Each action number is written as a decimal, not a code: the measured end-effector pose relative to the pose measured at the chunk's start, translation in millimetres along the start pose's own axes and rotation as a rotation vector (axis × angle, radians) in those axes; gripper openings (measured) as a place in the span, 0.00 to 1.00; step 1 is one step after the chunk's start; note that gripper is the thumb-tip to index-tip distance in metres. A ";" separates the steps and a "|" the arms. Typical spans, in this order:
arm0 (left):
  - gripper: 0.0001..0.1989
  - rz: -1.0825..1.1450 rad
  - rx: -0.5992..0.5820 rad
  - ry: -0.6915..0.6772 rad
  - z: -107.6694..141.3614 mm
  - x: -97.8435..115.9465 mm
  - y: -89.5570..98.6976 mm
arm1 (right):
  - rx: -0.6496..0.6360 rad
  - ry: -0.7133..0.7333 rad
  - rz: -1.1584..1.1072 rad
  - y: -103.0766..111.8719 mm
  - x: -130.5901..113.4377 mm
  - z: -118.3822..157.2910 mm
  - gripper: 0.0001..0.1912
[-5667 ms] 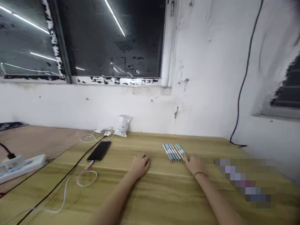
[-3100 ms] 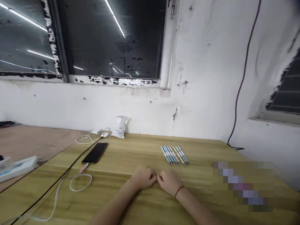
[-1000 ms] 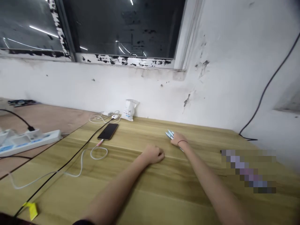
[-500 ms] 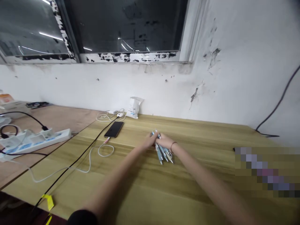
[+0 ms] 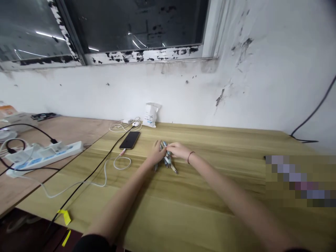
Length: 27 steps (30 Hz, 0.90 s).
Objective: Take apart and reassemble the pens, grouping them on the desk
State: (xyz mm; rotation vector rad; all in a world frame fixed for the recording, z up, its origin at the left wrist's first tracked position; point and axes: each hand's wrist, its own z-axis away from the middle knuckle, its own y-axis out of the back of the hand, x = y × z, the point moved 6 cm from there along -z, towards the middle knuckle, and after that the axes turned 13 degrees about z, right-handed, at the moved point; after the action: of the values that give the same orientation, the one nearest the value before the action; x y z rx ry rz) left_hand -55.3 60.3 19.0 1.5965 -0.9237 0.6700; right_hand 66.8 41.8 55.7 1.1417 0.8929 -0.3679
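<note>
A bundle of several pens (image 5: 168,160), light blue and silver, is at the middle of the wooden table with the tips toward me. My left hand (image 5: 156,152) is closed around the left side of the bundle, and a pen end shows below its palm. From the right, my right hand (image 5: 179,150) reaches in with its fingers together, gripping at the upper part of the pens. A dark thin band circles the right wrist. The fingers cover the middle of the bundle, and slight blur hides which pens each hand holds.
Left of the hands lies a black phone (image 5: 130,140) on a white charging cable (image 5: 105,171). A white packet (image 5: 151,114) stands against the wall. A black cord (image 5: 90,175) crosses the table's left part. Farther left is a white power strip (image 5: 49,158). A blurred-out patch covers the right side.
Both hands and the pens have shifted left, nearer the phone. The hands have come slightly apart, and the pens are less fanned out to the right. The view has tilted slightly down.
</note>
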 end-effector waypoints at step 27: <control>0.19 -0.053 -0.475 -0.275 -8.5 27.0 -4.1 | 0.262 0.310 0.613 22.8 27.5 10.8 0.13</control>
State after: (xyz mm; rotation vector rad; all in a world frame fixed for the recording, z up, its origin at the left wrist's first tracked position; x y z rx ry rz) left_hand -37.0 63.2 40.8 1.2939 -1.1381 0.1706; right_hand 103.5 46.2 50.2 1.6772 0.7238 0.2095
